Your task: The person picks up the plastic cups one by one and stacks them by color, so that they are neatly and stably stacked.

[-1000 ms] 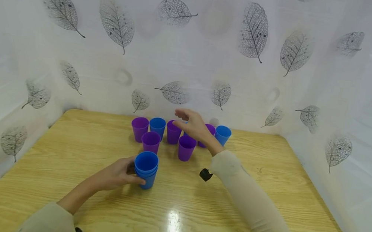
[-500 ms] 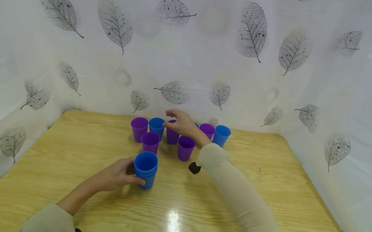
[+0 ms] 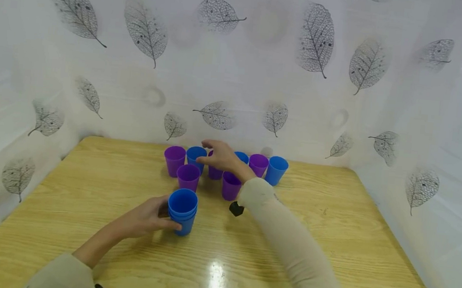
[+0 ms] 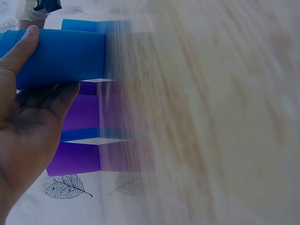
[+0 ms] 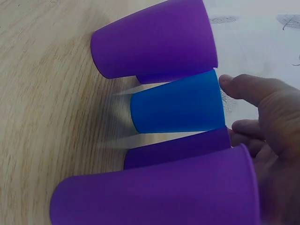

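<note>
My left hand point(image 3: 146, 218) grips a stack of nested blue cups point(image 3: 184, 204), thumb on the near side. The left wrist view has the thumb and fingers around the stack point(image 4: 70, 56). Over the back row of cups is my right hand point(image 3: 222, 157), fingers loosely bent and apart. Nearest to it is a blue cup point(image 3: 195, 153), second from the left. In the right wrist view the thumb tip is close by that blue cup's rim point(image 5: 180, 105); whether it touches cannot be told. The hand partly hides a purple cup point(image 3: 214, 174) in the back row.
Two purple cups, a left one point(image 3: 188, 177) and a right one point(image 3: 231, 189), stand in front of the back row. That row also has a purple cup point(image 3: 174, 161) at left, and blue point(image 3: 276, 170) and purple point(image 3: 258, 164) ones at right. Behind the wooden table point(image 3: 309, 244) hangs a leaf-patterned curtain.
My right hand has moved left and slightly lower, from above the middle of the back row to the blue cup second from left. The left hand and its stack stay in place.
</note>
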`<state>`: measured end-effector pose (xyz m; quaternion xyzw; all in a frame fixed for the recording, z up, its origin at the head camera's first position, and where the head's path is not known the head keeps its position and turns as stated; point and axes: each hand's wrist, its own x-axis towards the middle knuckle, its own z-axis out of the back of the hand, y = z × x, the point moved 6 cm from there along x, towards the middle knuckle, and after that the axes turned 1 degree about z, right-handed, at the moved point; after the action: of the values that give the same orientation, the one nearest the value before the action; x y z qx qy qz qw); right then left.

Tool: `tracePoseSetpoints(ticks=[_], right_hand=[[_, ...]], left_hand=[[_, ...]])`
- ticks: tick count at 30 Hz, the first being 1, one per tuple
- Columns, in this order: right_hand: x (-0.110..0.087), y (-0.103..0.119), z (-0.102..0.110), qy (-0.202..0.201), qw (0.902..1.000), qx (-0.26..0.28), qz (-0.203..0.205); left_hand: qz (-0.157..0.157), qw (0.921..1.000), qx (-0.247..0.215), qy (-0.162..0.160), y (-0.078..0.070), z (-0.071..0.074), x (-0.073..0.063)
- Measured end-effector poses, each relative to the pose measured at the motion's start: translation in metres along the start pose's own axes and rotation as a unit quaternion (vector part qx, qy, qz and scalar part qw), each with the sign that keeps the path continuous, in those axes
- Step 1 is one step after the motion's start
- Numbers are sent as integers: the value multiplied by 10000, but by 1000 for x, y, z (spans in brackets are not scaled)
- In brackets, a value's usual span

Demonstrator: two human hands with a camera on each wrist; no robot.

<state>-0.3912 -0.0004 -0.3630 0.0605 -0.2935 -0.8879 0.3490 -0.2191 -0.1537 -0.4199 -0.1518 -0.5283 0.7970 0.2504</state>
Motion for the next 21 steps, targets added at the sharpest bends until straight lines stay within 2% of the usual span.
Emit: tracePoseSetpoints(ticks=[6,11,15,21], right_hand=[[4,-2,-6,101,9999,-42,-118],[5,-1,-8,188,9992,-322,-152],[5,2,-8,193,9981,-567,-150],[6,2,-8,139,9976,-656,-162]], left_hand=[[-33,10000,53,-17,0,-1,-1],[-59,10000,73,-17,-1,-1,0],[-74,9999,101,-13,-1,-1,0],[-67,9999,96,-8,-2,0,-1]])
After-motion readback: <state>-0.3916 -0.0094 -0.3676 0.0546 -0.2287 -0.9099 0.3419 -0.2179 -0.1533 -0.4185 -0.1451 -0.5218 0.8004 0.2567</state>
